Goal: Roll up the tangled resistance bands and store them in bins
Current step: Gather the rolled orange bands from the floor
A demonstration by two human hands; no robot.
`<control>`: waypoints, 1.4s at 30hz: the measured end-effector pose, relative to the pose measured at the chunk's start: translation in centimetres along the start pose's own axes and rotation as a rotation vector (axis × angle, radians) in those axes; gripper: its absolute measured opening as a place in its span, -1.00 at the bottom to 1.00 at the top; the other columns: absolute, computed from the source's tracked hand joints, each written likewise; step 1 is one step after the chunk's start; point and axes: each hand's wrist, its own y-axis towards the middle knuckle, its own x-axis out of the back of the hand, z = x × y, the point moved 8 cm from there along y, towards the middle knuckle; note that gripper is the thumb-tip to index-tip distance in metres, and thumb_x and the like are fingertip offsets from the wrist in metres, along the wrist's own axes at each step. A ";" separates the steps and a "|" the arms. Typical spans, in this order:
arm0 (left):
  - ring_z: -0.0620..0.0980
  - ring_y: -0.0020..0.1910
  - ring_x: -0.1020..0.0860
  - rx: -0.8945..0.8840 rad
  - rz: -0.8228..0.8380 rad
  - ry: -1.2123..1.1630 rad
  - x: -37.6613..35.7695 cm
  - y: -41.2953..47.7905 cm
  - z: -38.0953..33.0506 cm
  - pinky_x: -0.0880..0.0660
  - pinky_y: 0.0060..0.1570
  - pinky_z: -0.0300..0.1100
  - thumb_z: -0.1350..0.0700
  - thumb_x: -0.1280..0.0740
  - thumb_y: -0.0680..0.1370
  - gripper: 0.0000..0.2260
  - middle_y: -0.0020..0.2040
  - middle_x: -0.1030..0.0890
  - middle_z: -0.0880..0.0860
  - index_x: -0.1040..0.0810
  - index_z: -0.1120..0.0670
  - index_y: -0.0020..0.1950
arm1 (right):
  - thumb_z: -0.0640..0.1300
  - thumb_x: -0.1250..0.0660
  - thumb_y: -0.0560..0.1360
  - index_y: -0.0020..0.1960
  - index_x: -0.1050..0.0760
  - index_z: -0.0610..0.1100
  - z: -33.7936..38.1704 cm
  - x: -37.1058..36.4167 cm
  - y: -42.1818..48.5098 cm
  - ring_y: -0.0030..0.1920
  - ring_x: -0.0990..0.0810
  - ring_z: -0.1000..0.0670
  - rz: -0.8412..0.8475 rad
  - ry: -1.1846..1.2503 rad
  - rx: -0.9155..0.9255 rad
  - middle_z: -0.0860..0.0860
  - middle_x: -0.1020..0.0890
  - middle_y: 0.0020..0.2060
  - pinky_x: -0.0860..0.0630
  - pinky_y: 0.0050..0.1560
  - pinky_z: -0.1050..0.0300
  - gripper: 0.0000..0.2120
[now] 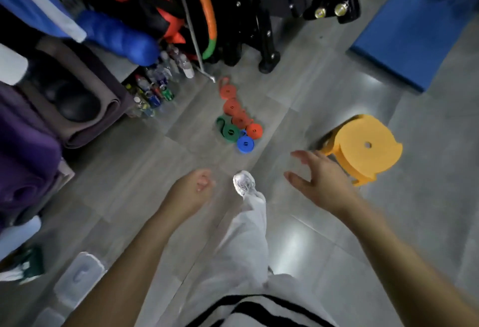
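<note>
Several rolled resistance bands lie in a row on the grey floor: orange rolls point(232, 106), a green roll point(230, 132) with a loose tail, and a blue roll point(245, 143) nearest me. My left hand point(193, 189) hovers well short of them, fingers loosely curled, holding nothing. My right hand point(315, 176) is spread with straight fingers, empty, close to a yellow stool. A clear plastic bin lid point(79, 278) lies on the floor at the lower left, behind my left arm.
A yellow plastic stool point(363, 149) stands right of the bands. Black equipment legs point(267, 49) and several bottles point(160, 85) are behind them. Rolled mats point(85, 108) fill the left side. A blue mat point(409, 41) lies at the far right. My white shoe point(243, 182) steps forward.
</note>
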 end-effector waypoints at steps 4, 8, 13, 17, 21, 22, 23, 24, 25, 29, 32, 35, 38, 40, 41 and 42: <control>-0.07 -0.01 -0.55 -0.075 -0.082 -0.049 5.5 11.7 -7.9 -0.36 -0.05 -0.29 0.07 -0.32 0.54 -0.69 0.03 -0.56 -0.02 -0.48 0.08 0.27 | 0.11 -0.29 0.51 0.38 -0.34 -0.04 -2.4 0.1 7.7 0.24 -0.48 -0.03 0.141 -0.061 -0.029 -0.02 -0.46 0.25 -0.38 0.11 0.16 -0.50; -0.06 0.02 -0.55 -0.048 -0.140 -0.078 9.7 19.6 -12.9 -0.42 0.03 -0.23 0.04 -0.31 0.55 -0.67 0.03 -0.54 -0.05 -0.46 0.07 0.30 | 0.11 -0.29 0.51 0.39 -0.33 -0.04 -2.6 1.8 16.0 0.24 -0.48 -0.02 0.201 -0.049 -0.004 -0.01 -0.45 0.29 -0.40 0.13 0.15 -0.49; -0.10 0.01 -0.52 0.075 -0.136 -0.116 10.1 23.9 -12.3 -0.41 0.05 -0.24 0.05 -0.30 0.55 -0.66 0.06 -0.55 -0.05 -0.44 0.06 0.32 | 0.04 -0.35 0.48 0.35 -0.39 -0.05 -0.2 3.6 27.5 0.12 -0.56 -0.06 0.257 0.005 0.097 -0.04 -0.50 0.22 -0.47 0.09 0.07 -0.53; -0.06 0.09 -0.56 0.253 -0.188 -0.164 7.7 25.6 -7.9 -0.44 0.12 -0.22 0.01 -0.31 0.54 -0.67 0.11 -0.60 -0.01 -0.46 0.04 0.28 | 0.04 -0.35 0.47 0.32 -0.42 -0.06 1.7 2.1 36.9 0.15 -0.54 -0.08 0.368 -0.086 0.256 -0.06 -0.52 0.21 -0.44 0.07 0.11 -0.55; -0.04 0.08 -0.59 0.462 -0.232 -0.280 3.4 27.3 -4.1 -0.47 0.09 -0.21 0.07 -0.33 0.53 -0.69 0.07 -0.62 0.00 -0.48 0.07 0.26 | 0.04 -0.35 0.47 0.29 -0.43 -0.06 2.3 -1.2 45.3 0.11 -0.55 -0.07 0.516 -0.182 0.397 -0.08 -0.55 0.15 -0.41 0.02 0.15 -0.57; -0.05 0.05 -0.60 0.507 -0.239 -0.303 2.1 27.9 -3.5 -0.46 0.05 -0.24 0.07 -0.33 0.53 -0.69 0.07 -0.62 -0.01 -0.48 0.05 0.26 | 0.05 -0.35 0.47 0.29 -0.44 -0.07 2.2 -2.3 47.1 0.12 -0.55 -0.08 0.546 -0.210 0.425 -0.08 -0.55 0.15 -0.42 0.04 0.14 -0.57; -0.08 0.03 -0.60 0.544 -0.246 -0.324 0.7 28.8 -2.8 -0.45 -0.01 -0.27 0.08 -0.32 0.53 -0.70 0.07 -0.63 -0.02 -0.48 0.04 0.27 | 0.05 -0.35 0.47 0.30 -0.43 -0.07 1.9 -3.8 48.9 0.14 -0.54 -0.07 0.579 -0.239 0.455 -0.08 -0.55 0.17 -0.42 0.08 0.13 -0.56; -0.11 0.00 -0.59 0.565 -0.255 -0.346 -0.8 30.1 -2.1 -0.42 -0.05 -0.30 0.08 -0.31 0.54 -0.70 0.07 -0.63 -0.02 -0.47 0.04 0.28 | 0.06 -0.35 0.47 0.31 -0.43 -0.08 1.5 -5.3 50.6 0.16 -0.53 -0.06 0.610 -0.264 0.479 -0.07 -0.54 0.18 -0.42 0.11 0.13 -0.55; -0.12 -0.02 -0.58 0.571 -0.264 -0.367 -2.4 31.6 -1.4 -0.41 -0.07 -0.31 0.08 -0.30 0.55 -0.69 0.09 -0.63 -0.01 -0.47 0.05 0.29 | 0.07 -0.35 0.47 0.31 -0.42 -0.08 0.9 -7.1 52.3 0.18 -0.52 -0.05 0.636 -0.284 0.495 -0.06 -0.54 0.20 -0.41 0.13 0.14 -0.54; -0.08 0.06 -0.58 0.661 -0.283 -0.481 -10.3 39.3 2.2 -0.46 0.00 -0.25 0.06 -0.27 0.56 -0.68 0.13 -0.61 -0.03 -0.43 0.03 0.32 | 0.10 -0.32 0.47 0.32 -0.41 -0.08 -3.4 -15.8 58.9 0.23 -0.50 -0.04 0.710 -0.416 0.549 -0.04 -0.51 0.25 -0.45 0.15 0.11 -0.52; 0.01 0.10 -0.57 0.691 -0.227 -0.575 -17.3 46.5 5.1 -0.48 0.04 -0.19 0.07 -0.25 0.56 -0.68 0.19 -0.59 0.02 -0.43 0.04 0.31 | 0.12 -0.29 0.49 0.34 -0.37 -0.07 -8.2 -23.5 62.9 0.24 -0.48 -0.06 0.767 -0.556 0.547 -0.05 -0.48 0.27 -0.44 0.16 0.11 -0.51; 0.09 0.14 -0.55 0.682 -0.186 -0.553 -23.5 53.2 8.5 -0.47 0.03 -0.18 0.04 -0.23 0.55 -0.70 0.19 -0.58 0.05 -0.45 0.06 0.27 | 0.12 -0.26 0.51 0.36 -0.34 -0.05 -13.1 -31.4 65.9 0.26 -0.45 -0.07 0.820 -0.685 0.553 -0.04 -0.45 0.28 -0.42 0.13 0.12 -0.52; 0.07 0.14 -0.54 0.670 -0.143 -0.529 -28.8 58.8 12.4 -0.46 0.04 -0.18 0.05 -0.24 0.54 -0.70 0.17 -0.58 0.01 -0.48 0.06 0.25 | 0.04 -0.25 0.53 0.33 -0.35 -0.03 -17.7 -38.1 68.3 0.26 -0.44 -0.06 0.834 -0.748 0.587 -0.01 -0.44 0.27 -0.41 0.11 0.11 -0.60; 0.05 0.13 -0.55 0.683 -0.113 -0.566 -32.7 62.4 15.0 -0.48 0.08 -0.15 0.06 -0.25 0.52 -0.71 0.16 -0.59 0.01 -0.51 0.09 0.22 | 0.05 -0.25 0.53 0.30 -0.39 -0.04 -20.4 -42.0 70.2 0.24 -0.45 -0.07 0.820 -0.714 0.579 -0.01 -0.45 0.23 -0.43 0.09 0.09 -0.62; 0.07 0.11 -0.56 0.690 -0.095 -0.583 -33.9 63.3 15.8 -0.48 0.04 -0.16 0.07 -0.25 0.52 -0.73 0.13 -0.61 0.04 -0.53 0.11 0.19 | 0.07 -0.25 0.52 0.30 -0.40 -0.05 -20.9 -43.0 70.9 0.24 -0.45 -0.07 0.805 -0.696 0.573 -0.02 -0.46 0.22 -0.43 0.09 0.09 -0.61; 0.10 0.08 -0.56 0.697 -0.065 -0.597 -35.6 64.6 16.7 -0.46 -0.04 -0.15 0.07 -0.25 0.52 -0.77 0.07 -0.62 0.09 -0.54 0.12 0.12 | 0.08 -0.26 0.52 0.29 -0.42 -0.05 -21.6 -44.4 71.8 0.24 -0.45 -0.06 0.781 -0.677 0.570 -0.01 -0.46 0.21 -0.43 0.09 0.10 -0.60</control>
